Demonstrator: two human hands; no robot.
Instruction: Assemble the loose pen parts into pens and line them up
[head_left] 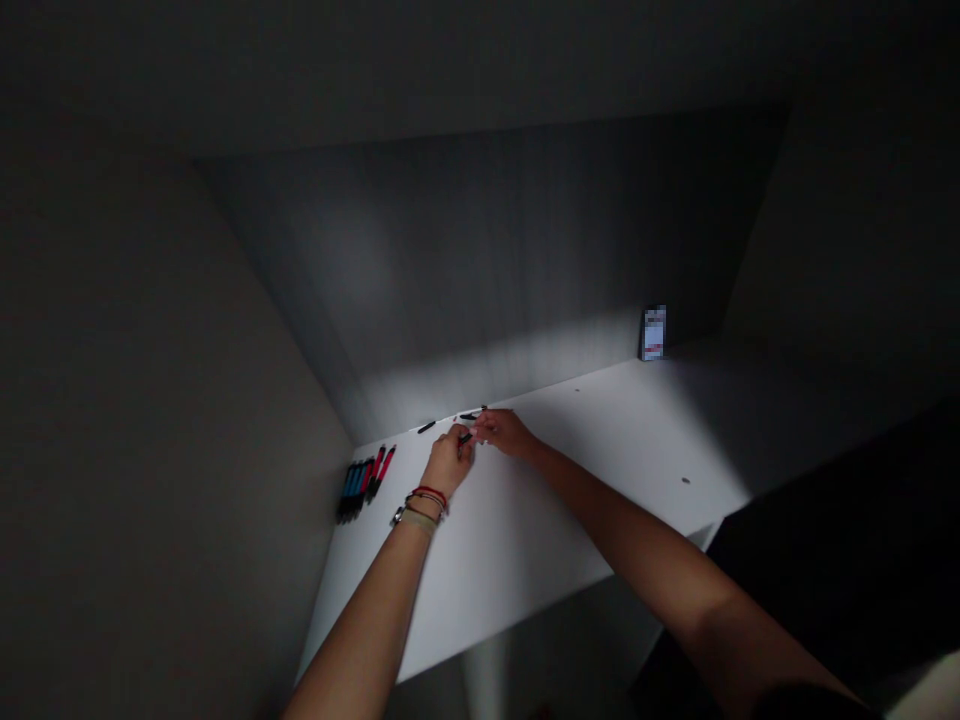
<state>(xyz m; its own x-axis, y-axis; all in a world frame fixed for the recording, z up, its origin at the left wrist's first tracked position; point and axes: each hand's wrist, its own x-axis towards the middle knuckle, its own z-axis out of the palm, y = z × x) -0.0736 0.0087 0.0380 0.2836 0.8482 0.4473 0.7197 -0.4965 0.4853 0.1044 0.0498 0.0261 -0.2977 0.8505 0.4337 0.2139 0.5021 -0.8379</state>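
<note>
Near the back edge of the white desktop my two hands meet, both with fingers closed. My left hand [448, 462], with bracelets and a watch at the wrist, grips a small dark pen part [465, 438]. Beside it, the fingertips of my right hand [507, 432] pinch at that part's right end; whether they hold a separate piece is too small to tell. Just behind the hands lies another black pen part [469, 416], partly covered by the right fingers. A black piece [426, 427] rests to the left, by the wall.
Several blue pens [352, 488] and red pens [383, 470] lie side by side at the desktop's left end. A phone [654, 334] with a lit screen leans on the back wall at the right. The white desktop [585, 480] has a dark hole [685, 481] near its right end.
</note>
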